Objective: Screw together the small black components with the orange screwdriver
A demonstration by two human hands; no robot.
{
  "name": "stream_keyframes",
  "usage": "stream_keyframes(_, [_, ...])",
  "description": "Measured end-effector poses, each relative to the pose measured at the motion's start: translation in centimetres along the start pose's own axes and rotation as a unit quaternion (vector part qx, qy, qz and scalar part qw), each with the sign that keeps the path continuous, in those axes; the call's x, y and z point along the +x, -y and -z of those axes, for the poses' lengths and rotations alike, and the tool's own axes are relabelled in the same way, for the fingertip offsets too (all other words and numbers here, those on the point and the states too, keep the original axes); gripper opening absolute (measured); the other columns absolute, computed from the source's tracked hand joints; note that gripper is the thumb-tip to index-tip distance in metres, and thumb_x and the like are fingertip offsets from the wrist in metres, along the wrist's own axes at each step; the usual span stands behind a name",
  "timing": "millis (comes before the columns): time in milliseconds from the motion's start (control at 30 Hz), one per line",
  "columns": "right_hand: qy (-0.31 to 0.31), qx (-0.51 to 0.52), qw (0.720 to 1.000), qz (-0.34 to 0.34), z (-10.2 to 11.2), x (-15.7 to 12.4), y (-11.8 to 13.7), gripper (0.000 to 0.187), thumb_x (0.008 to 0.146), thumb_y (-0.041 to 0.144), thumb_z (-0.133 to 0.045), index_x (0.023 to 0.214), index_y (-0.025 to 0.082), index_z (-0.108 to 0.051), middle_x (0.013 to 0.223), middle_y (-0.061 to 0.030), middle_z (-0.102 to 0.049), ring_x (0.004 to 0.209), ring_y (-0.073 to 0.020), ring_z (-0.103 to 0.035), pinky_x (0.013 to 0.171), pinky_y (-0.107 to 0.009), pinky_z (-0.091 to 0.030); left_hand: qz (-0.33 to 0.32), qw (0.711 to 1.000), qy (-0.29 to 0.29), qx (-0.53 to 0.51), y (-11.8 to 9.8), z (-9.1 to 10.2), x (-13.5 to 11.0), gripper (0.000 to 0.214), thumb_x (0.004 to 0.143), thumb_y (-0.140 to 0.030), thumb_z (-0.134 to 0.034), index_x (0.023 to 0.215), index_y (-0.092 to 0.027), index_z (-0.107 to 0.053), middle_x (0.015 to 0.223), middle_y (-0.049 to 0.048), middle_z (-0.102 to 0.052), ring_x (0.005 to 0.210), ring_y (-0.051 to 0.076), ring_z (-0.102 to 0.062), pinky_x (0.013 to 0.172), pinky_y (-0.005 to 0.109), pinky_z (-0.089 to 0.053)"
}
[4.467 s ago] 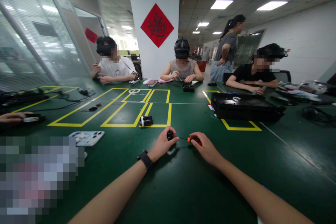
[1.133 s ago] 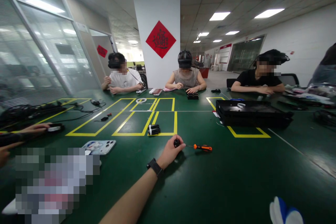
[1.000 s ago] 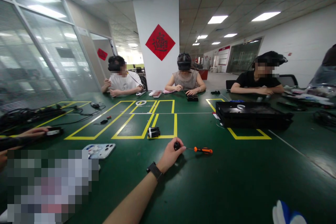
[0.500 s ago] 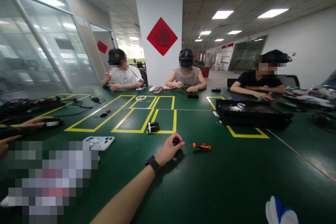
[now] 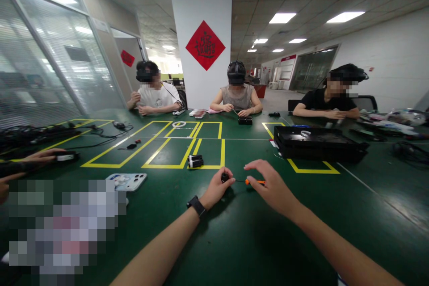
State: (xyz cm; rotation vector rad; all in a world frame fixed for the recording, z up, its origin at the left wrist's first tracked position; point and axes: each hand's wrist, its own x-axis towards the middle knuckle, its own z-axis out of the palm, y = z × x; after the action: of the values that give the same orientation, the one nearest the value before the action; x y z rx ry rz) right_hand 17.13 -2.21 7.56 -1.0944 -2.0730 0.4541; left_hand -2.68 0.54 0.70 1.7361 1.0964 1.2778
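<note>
Green desk (image 5: 234,241) with yellow tape marks lies before us, a phone (image 5: 127,182) near its left edge. Toward the middle, our left hand (image 5: 217,187) keeps its fingers clenched around a small black part (image 5: 225,177). The orange screwdriver (image 5: 255,182) lies on the desk with its tip at this part. Our right hand (image 5: 273,187), absent half a second ago, is now over the handle, fingers spread and not closed, so both hands are at the work again. A black tray (image 5: 318,145) stands further right.
</note>
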Motion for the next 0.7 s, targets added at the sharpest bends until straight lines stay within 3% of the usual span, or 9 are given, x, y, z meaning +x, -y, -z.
stream_keyframes(133, [0.084, -0.034, 0.991, -0.098, -1.9, -0.3, -3.8, 0.029, 0.082, 0.035, -0.049, 0.107, 0.021, -0.057, 0.108, -0.0082, -0.056, 0.104, -0.0247, -0.048, 0.092, -0.042, -0.037, 0.007, 1.000, 0.012, -0.005, 0.2, 0.1, 0.2, 0.010, 0.076, -0.024, -0.055, 0.083, -0.017, -0.051, 0.078, -0.0015, -0.051, 0.074, 0.012, -0.047, 0.071, 0.024, -0.037])
stream_keyframes(233, [0.103, -0.008, 0.990, -0.092, -2.7, -0.5, -5.7, 0.031, 0.089, 0.033, -0.033, 0.105, 0.023, -0.057, 0.106, -0.0069, -0.055, 0.103, -0.0217, -0.048, 0.094, -0.040, -0.036, 0.007, 1.000, -0.001, -0.008, 0.5, 0.0, 0.2, 0.010, 0.076, -0.024, -0.054, 0.083, -0.018, -0.050, 0.078, -0.0017, -0.051, 0.073, 0.012, -0.047, 0.071, 0.024, -0.037])
stream_keyframes(433, [0.055, -0.001, 0.997, -0.062, -3.7, -1.1, -5.8, 0.026, 0.089, 0.027, -0.033, 0.100, 0.023, -0.057, 0.102, -0.0062, -0.055, 0.100, -0.0202, -0.049, 0.091, -0.037, -0.038, 0.008, 0.999, -0.033, 0.001, 1.0, 0.0, 0.3, 0.009, 0.076, -0.024, -0.054, 0.082, -0.018, -0.049, 0.077, -0.0020, -0.051, 0.071, 0.012, -0.047, 0.068, 0.023, -0.037])
stream_keyframes(600, [0.067, 0.026, 0.995, -0.068, -3.4, -1.2, -6.0, 0.018, 0.084, 0.028, -0.046, 0.099, 0.021, -0.054, 0.100, -0.0049, -0.056, 0.094, -0.0190, -0.052, 0.085, -0.034, -0.042, 0.016, 1.000, -0.013, 0.000, 0.8, -0.1, 0.3, 0.012, 0.076, -0.024, -0.055, 0.084, -0.018, -0.049, 0.076, -0.0024, -0.051, 0.071, 0.011, -0.047, 0.068, 0.023, -0.037])
stream_keyframes(700, [0.072, 0.045, 0.994, -0.070, -3.1, -1.2, -6.2, 0.026, 0.089, 0.031, -0.036, 0.108, 0.020, -0.051, 0.107, -0.0063, -0.054, 0.101, -0.0184, -0.050, 0.090, -0.035, -0.039, 0.013, 1.000, -0.007, 0.002, 0.6, -0.1, 0.2, 0.012, 0.077, -0.025, -0.055, 0.085, -0.018, -0.048, 0.076, -0.0025, -0.051, 0.071, 0.011, -0.047, 0.068, 0.023, -0.037])
